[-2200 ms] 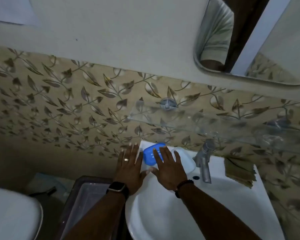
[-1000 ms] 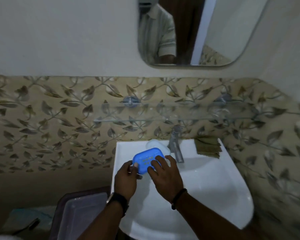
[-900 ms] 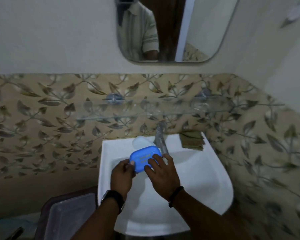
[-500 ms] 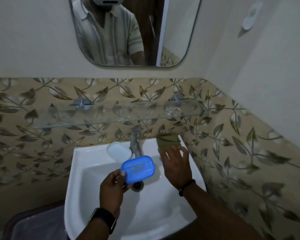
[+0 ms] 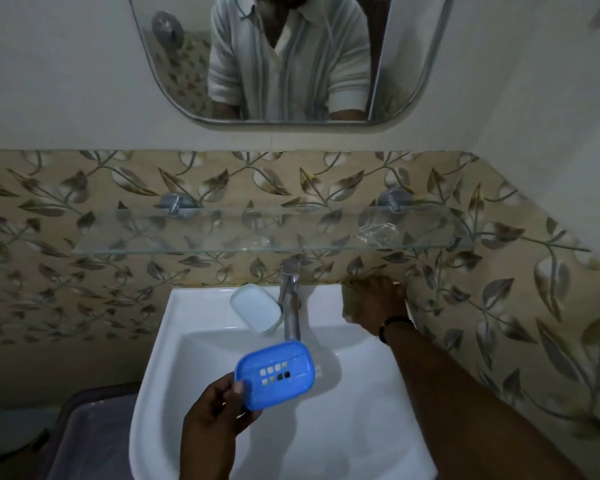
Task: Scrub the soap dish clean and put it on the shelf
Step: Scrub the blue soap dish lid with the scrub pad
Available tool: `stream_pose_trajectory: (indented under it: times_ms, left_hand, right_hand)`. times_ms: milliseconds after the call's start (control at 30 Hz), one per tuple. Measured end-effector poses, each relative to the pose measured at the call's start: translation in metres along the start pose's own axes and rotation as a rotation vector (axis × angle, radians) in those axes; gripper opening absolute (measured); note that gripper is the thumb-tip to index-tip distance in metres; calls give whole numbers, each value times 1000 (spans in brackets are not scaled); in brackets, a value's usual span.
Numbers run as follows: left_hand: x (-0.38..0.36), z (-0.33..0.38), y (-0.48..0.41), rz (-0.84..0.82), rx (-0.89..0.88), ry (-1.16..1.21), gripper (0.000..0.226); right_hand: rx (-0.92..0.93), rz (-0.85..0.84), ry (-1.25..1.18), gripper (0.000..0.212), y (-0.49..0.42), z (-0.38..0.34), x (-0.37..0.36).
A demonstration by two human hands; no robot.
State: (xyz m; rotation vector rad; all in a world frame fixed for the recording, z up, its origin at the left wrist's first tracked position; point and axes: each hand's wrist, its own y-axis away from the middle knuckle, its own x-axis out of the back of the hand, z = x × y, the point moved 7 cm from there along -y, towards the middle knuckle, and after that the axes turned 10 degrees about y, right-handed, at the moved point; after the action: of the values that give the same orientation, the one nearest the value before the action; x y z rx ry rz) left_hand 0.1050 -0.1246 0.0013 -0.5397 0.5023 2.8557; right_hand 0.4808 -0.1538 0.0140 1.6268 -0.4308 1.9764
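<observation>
Blue soap dish (image 5: 275,375) is pinched at its edge in the left hand (image 5: 219,415) over the sink (image 5: 194,344). Right hand (image 5: 374,299) closes on the green scrub pad (image 5: 346,308) at the back corner. Scrubbing not begun; glass shelf (image 5: 222,237) awaits.

Your right hand (image 5: 378,303) covers most of the scrubber (image 5: 347,301); the bin (image 5: 90,441) is cut off at the bottom.

Bare forearms; dark bead bracelet (image 5: 392,326) on right wrist; striped short-sleeved shirt (image 5: 291,60) in mirror.
</observation>
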Motion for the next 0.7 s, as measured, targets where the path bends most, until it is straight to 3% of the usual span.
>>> stream_pose_trajectory:
  times_ms: [233, 367, 433, 500, 600, 700]
  left_hand:
    - [-2, 1, 5, -1, -3, -13, 11]
    - [-7, 5, 9, -18, 33, 36, 11]
    - [-7, 10, 9, -22, 41, 65, 12]
    - [-6, 15, 7, -25, 35, 94, 13]
    - [-10, 20, 5, -53, 35, 124, 15]
    - [-22, 26, 7, -120, 39, 147, 17]
  right_hand:
    - [-27, 191, -147, 40, 12, 0, -12]
    - [-13, 229, -159, 37, 24, -2, -10]
    - [-116, 194, -204, 25, 31, 6, 0]
    - [-296, 228, -429, 21, 46, 19, 15]
    - [-374, 442, -859, 15, 87, 18, 49]
    - [-77, 766, -739, 14, 145, -33, 116]
